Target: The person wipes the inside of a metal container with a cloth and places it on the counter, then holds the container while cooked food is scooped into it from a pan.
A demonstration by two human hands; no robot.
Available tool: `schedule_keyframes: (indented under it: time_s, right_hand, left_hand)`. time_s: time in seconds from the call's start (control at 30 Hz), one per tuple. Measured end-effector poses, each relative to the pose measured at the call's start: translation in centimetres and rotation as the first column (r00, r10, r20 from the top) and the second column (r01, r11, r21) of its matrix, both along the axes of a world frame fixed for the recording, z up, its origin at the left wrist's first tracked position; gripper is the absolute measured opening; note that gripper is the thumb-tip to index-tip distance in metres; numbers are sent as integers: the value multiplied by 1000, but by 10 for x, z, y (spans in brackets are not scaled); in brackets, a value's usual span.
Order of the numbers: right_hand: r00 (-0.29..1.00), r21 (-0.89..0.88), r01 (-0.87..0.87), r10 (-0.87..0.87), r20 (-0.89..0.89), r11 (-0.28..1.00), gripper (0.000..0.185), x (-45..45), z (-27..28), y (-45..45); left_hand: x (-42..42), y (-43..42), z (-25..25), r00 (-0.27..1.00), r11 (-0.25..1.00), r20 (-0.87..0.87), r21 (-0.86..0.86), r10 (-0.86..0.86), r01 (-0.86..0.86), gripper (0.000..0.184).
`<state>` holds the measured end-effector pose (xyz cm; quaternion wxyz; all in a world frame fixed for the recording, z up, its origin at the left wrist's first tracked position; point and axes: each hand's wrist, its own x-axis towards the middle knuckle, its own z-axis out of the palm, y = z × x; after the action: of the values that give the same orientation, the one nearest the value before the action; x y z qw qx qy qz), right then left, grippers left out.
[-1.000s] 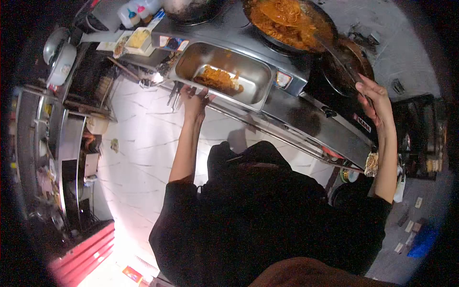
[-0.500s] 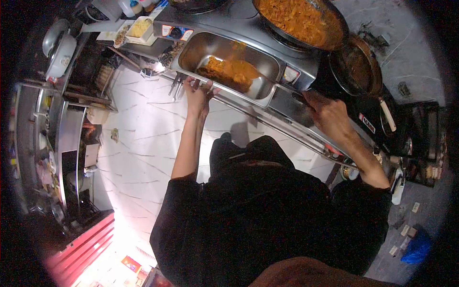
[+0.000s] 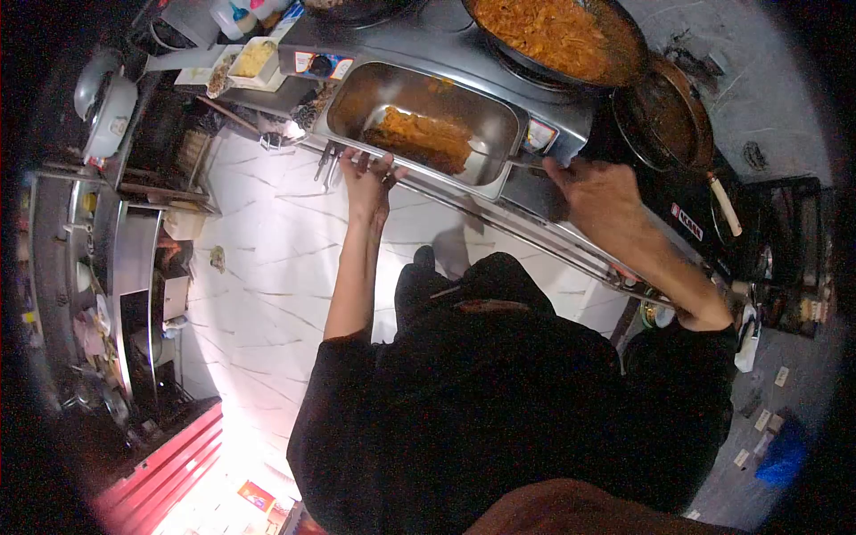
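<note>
A deep steel food pan sits tilted across the counter's front edge, with orange sauced food spread over its bottom. My left hand grips the pan's near rim at its left part, fingers curled against the edge. My right hand is closed round the handle of a metal cooking spoon, which reaches over the pan's right end. The spoon's head is hard to make out against the shiny steel and food.
Behind the pan, a large wok of orange sauced food stands on the stove. A stained pan with a pale handle is to the right. At the left are a white container of yellow food and a lidded pot.
My right hand has moved slightly left and up with the spoon. Its sauce-coated head, plain over the food before, no longer stands out. My left hand stays at the rim.
</note>
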<state>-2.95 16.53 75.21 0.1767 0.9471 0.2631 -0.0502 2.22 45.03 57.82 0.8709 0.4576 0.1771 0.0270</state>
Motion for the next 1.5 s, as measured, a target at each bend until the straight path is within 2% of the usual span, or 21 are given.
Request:
schedule_keyframes:
  time_s: [0.07,0.17,0.27,0.37,0.47,0.57,0.67,0.73,0.8,0.9,0.97,1.03,1.1,1.13,1.2,1.27,1.3,1.33,1.43,1.47,1.5]
  right_hand:
    - [999,3,36,-36,-38,999,53,-2,34,2]
    - [998,88,33,-39,59,996,54,1,21,-9]
    - [998,4,27,-27,50,1000,55,9,-3,-12]
    - [997,-77,57,-61,-56,995,55,9,9,-16]
    - [997,40,33,-35,67,999,56,8,19,-20]
    - [997,-3,44,-44,60,999,54,11,3,-11]
    - [997,67,72,-69,-40,995,48,10,3,-14]
    - [993,206,116,-109,-43,972,45,10,7,-38]
    - [976,397,214,-182,-116,893,42,4,30,-49]
    - [743,553,668,-393,-542,499,43,-7,83,-70]
    - [899,822,426,-282,-336,377,40,-8,79,-116]
    - [913,806,329,-384,-138,492,37,-3,100,-143]
    - [813,735,459,-570,-121,499,35,5,129,-144]
    - [789,632,454,-613,42,628,38,14,133,-145]
    - [713,427,577,-684,150,696,35,39,134,-154]
    - [768,185,481,-514,382,857,40,89,96,-226]
    - [763,235,513,-564,315,825,37,92,99,-224]
    - [756,282,543,-607,245,791,34,98,101,-219]
    - [661,403,728,-724,-198,555,27,110,105,-198]
    - [590,404,799,-714,-378,446,26,113,105,-194]
    - [614,495,784,-584,-530,375,26,118,91,-199]
  left_hand:
    - [0,0,-4,1000,1000,-4,-11,3,-3,52]
    - [0,-2,2,1000,1000,-20,-6,20,-20,54]
    - [1,-1,-4,999,1000,-23,5,28,-28,55]
    - [1,-1,-3,1000,1000,-17,10,12,-12,54]
    - [0,2,-4,1000,1000,-18,-7,-10,10,55]
    - [1,1,-2,1000,1000,-28,-20,-9,9,55]
    - [2,0,3,999,1000,-48,5,-4,5,56]
    - [0,-1,4,999,1000,-45,-6,3,-3,56]
    - [0,0,3,998,1000,-64,-7,1,-2,56]
    - [-2,0,3,999,998,-35,-57,-20,17,58]
    - [-4,-1,4,999,999,-13,-18,-35,34,57]
    - [-1,3,-3,999,1000,-27,-11,-28,28,54]
    - [-2,2,-3,999,999,-29,15,-37,37,51]
    - [-3,1,1,999,998,-21,39,-48,49,49]
    - [-4,0,2,998,995,-6,73,-61,62,51]
    - [-1,5,-9,998,998,-13,6,-57,57,54]
    - [0,6,-8,999,998,-15,-28,-52,51,55]
    - [0,4,-8,999,998,-19,53,-36,37,55]
    - [-3,0,6,997,996,-59,72,-51,55,53]
    - [-2,4,2,997,999,-60,-41,-37,35,58]
    - [-1,5,2,998,999,-57,-33,-39,37,60]
